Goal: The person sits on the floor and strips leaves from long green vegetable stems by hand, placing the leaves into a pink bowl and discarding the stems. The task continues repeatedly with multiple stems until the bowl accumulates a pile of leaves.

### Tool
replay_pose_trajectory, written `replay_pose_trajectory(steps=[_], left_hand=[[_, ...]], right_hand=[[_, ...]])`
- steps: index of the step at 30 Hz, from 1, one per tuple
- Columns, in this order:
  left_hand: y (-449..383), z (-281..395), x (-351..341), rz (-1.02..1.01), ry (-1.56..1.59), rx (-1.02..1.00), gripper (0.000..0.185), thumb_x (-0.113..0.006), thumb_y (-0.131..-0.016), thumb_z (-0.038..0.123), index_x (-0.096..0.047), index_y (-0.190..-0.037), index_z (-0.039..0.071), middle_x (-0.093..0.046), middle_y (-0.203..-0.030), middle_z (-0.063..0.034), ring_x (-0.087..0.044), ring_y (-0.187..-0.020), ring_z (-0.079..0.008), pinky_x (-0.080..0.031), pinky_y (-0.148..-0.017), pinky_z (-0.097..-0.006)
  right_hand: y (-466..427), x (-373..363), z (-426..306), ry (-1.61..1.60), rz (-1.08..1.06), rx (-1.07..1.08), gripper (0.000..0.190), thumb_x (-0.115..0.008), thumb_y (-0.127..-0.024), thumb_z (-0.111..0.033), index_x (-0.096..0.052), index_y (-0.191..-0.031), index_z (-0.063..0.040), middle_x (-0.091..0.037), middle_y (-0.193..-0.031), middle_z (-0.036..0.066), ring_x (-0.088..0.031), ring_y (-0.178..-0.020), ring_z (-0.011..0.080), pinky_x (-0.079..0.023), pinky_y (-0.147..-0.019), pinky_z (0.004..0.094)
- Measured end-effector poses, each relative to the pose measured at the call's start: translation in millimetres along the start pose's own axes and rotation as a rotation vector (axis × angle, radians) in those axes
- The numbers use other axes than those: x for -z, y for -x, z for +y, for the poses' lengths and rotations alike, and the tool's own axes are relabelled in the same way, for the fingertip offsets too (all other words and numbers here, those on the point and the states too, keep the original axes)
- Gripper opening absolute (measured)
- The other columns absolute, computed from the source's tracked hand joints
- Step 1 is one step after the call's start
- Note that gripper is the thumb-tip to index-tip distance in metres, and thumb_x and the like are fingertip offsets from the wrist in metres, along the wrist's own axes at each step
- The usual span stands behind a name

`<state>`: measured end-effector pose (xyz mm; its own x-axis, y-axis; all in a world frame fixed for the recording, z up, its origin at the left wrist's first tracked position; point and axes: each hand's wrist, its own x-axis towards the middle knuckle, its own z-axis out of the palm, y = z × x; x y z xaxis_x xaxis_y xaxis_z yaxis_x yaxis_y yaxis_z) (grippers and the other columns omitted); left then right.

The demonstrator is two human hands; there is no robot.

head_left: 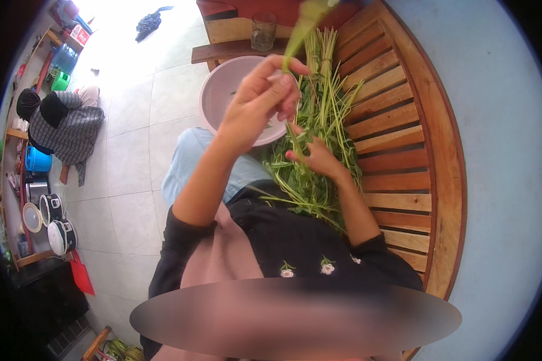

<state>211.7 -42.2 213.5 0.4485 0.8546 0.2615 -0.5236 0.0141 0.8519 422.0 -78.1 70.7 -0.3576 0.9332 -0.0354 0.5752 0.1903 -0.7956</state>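
My left hand (pixel 264 97) is raised over a pink plastic colander (pixel 210 97). Its thumb and index finger pinch a blurred green leaf (pixel 305 27), which points up and away from me. Lower and to the right, my right hand (pixel 320 158) hovers at a heap of leafy green vegetable stems (pixel 316 189), thumb and fingers spread. A green strip crosses between them; whether it is gripped is unclear. A few leaf bits lie in the colander, partly hidden by my left hand. Tied bundles of stems (pixel 320 49) rest beyond the heap on the slatted wooden bench (pixel 393 140).
A glass mug (pixel 263 31) stands on a wooden ledge past the colander. Across the tiled floor (pixel 128 158), another person (pixel 65 122) crouches beside shelves. Rice cookers (pixel 61 237), a blue bucket (pixel 38 159) and a dark cloth (pixel 149 25) are there too. A pale blue wall (pixel 492 180) borders the bench.
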Motion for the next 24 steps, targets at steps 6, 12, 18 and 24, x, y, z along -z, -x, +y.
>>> replay_pose_trajectory(steps=[6,12,18,24], left_hand=[[13.4,59.0,43.5,0.130,0.339,-0.458,0.026,-0.046,-0.099,0.013,-0.049,-0.124,0.006,-0.037,-0.070,0.0041,-0.033,-0.059,-0.0080,-0.030,-0.056,-0.0241],[36.6,143.4,105.0,-0.049,0.654,-0.634,0.023,-0.040,-0.102,0.013,-0.054,-0.117,0.004,-0.038,-0.070,0.0019,-0.031,-0.058,-0.0071,-0.031,-0.056,-0.0233],[58.2,142.9,130.5,0.002,0.702,-0.635,0.025,-0.043,-0.101,0.013,-0.056,-0.122,0.006,-0.039,-0.070,0.0022,-0.032,-0.056,-0.0068,-0.032,-0.056,-0.0224],[53.9,128.3,137.9,0.060,0.746,-0.624,0.027,-0.045,-0.101,0.013,-0.056,-0.124,0.007,-0.038,-0.068,0.0026,-0.032,-0.055,-0.0053,-0.033,-0.053,-0.0213]], right_hand=[[14.4,24.3,46.4,-0.034,-0.178,-0.133,0.052,-0.071,-0.083,-0.017,-0.056,-0.131,-0.006,-0.058,-0.132,0.017,-0.051,-0.127,0.0274,-0.040,-0.105,0.0353],[28.1,13.4,69.6,0.171,-0.084,0.122,0.040,-0.067,-0.081,-0.001,-0.061,-0.121,-0.005,-0.060,-0.127,0.015,-0.052,-0.127,0.0300,-0.042,-0.104,0.0377],[17.5,13.4,48.3,0.033,-0.068,-0.088,0.029,-0.062,-0.088,-0.009,-0.064,-0.116,-0.004,-0.064,-0.122,0.016,-0.055,-0.122,0.0298,-0.043,-0.102,0.0368],[6.2,-4.7,-35.8,-0.381,-0.065,0.009,0.062,-0.067,-0.089,-0.029,-0.043,-0.143,-0.010,-0.059,-0.123,0.022,-0.058,-0.116,0.0324,-0.044,-0.099,0.0361]])
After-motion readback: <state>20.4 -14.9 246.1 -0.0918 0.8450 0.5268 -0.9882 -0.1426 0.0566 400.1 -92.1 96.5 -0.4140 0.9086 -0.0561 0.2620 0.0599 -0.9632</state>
